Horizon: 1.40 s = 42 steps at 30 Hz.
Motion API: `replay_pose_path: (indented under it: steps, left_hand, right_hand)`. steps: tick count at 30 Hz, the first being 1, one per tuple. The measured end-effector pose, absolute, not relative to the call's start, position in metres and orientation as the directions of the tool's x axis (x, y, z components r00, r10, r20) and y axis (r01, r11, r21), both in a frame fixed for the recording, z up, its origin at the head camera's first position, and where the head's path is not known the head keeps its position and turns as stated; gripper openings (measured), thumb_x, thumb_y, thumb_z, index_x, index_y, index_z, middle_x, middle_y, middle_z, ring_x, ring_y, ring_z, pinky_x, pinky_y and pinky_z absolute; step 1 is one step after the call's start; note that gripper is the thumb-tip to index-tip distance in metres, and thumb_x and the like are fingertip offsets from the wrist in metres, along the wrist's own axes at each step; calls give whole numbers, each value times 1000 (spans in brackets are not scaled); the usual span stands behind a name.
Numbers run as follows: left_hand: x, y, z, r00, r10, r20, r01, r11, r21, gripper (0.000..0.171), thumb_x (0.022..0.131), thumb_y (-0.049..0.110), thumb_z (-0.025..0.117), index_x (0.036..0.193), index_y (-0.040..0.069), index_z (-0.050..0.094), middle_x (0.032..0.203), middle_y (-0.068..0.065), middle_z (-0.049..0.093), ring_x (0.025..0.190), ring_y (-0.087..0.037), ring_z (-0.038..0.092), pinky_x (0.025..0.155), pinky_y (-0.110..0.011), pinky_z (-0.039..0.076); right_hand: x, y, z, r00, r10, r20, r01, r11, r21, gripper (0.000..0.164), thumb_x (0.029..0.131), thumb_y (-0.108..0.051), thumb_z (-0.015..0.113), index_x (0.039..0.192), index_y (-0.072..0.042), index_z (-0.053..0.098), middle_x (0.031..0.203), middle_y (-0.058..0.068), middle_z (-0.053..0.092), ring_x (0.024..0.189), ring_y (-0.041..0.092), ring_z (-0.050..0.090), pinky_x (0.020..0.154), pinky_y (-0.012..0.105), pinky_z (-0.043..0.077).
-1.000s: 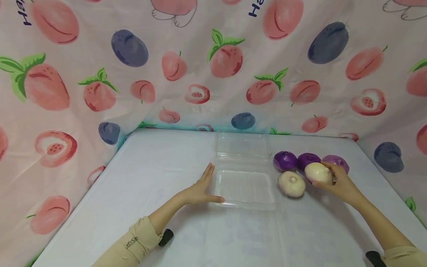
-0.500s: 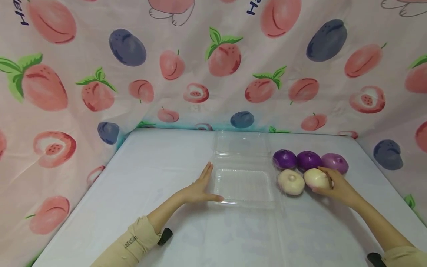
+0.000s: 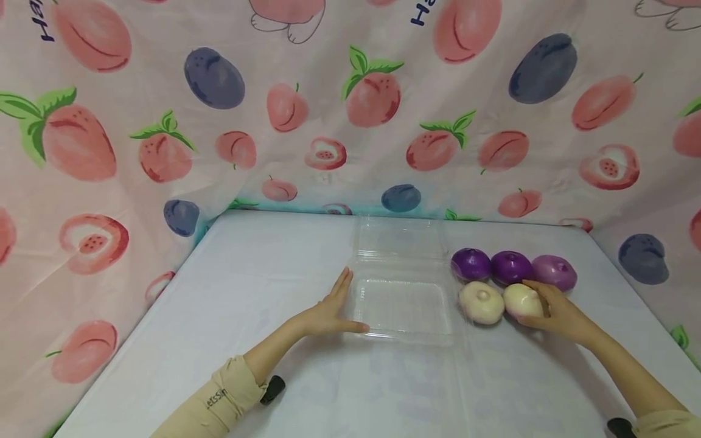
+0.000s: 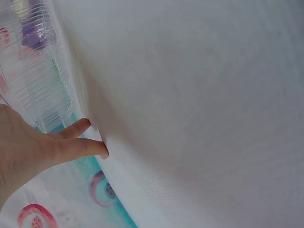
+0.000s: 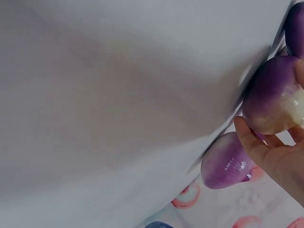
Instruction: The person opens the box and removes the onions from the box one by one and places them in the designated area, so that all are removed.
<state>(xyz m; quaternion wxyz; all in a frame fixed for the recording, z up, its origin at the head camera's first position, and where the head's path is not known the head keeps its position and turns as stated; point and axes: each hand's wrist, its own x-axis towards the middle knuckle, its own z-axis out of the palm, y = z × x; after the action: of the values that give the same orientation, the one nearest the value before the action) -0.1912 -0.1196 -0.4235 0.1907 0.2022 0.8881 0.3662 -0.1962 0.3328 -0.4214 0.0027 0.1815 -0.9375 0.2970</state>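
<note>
In the head view my right hand [image 3: 564, 313] grips a pale onion [image 3: 523, 301] at the front right of the onion group, fingers on its far side and thumb on its near side. The right wrist view shows purple skin on another side of this onion [image 5: 273, 97]. A second pale onion [image 3: 482, 303] sits right beside it on the left. My left hand [image 3: 323, 316] lies at the left edge of a clear plastic clamshell box [image 3: 405, 336], thumb at its near corner and straight fingers along its side. The box's hinged lid [image 3: 400, 240] lies open behind the base.
Behind the pale onions stand a dark purple onion [image 3: 471, 264], another dark purple onion [image 3: 512, 267] and a lighter purple onion [image 3: 554, 272] in a row. A white cloth [image 3: 263, 261] covers the table. A fruit-print curtain [image 3: 317, 79] hangs along the back and sides.
My right hand has brought the pale onion down and slightly nearer, so it no longer covers much of the purple onion behind. My left hand and the box have stayed put.
</note>
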Motion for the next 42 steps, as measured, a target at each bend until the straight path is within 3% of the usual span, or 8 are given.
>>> replay_pose_path:
  steps: [16,21,28,35,37,42]
  left_hand:
    - [-189,-118,-423,-848,498,-181,220,642,734,121,76,53,72,150,8,-12,157,-8,-21,146,-35,-4,105,-73,11]
    - [-189,-118,-421,-850,495,-177,223,645,731,121,76,55,71,150,8,-12,158,-8,-21,146,-36,-3,104,-74,11]
    - [-189,-118,-423,-847,500,-179,227,645,730,123,76,58,70,150,10,-15,157,-8,-23,145,-35,-7,102,-76,8]
    - [-190,-119,-423,-839,514,-180,229,633,740,122,76,60,68,149,13,-18,156,-8,-26,145,-34,-11,99,-79,8]
    - [-190,-120,-423,-834,521,-183,234,634,737,121,77,60,68,149,17,-19,155,-8,-27,145,-34,-12,99,-79,8]
    - [-191,-123,-422,-820,548,-167,272,629,728,119,77,63,65,148,22,-21,155,-9,-28,145,-34,-12,108,-69,13]
  right_hand:
    - [-199,333,-418,-932,-348,98,-342,760,-553,83,71,-7,78,132,23,30,127,45,38,114,61,37,89,69,33]
    - [-198,335,-419,-935,-341,99,-335,756,-562,81,72,-6,77,132,21,31,129,44,37,116,60,37,96,65,31]
    - [-198,334,-418,-929,-360,88,-346,756,-556,77,71,-6,78,129,22,35,127,45,38,114,60,38,90,69,33]
    - [-201,335,-410,-908,-408,95,-396,763,-511,73,71,-9,80,126,19,41,124,42,44,111,57,44,87,61,41]
    - [-200,333,-406,-904,-420,82,-398,757,-519,74,71,-11,79,127,18,41,124,42,43,112,58,42,86,67,38]
    - [-200,322,-393,-878,-452,158,-470,751,-463,71,70,-12,81,126,13,45,123,39,47,112,55,44,86,66,38]
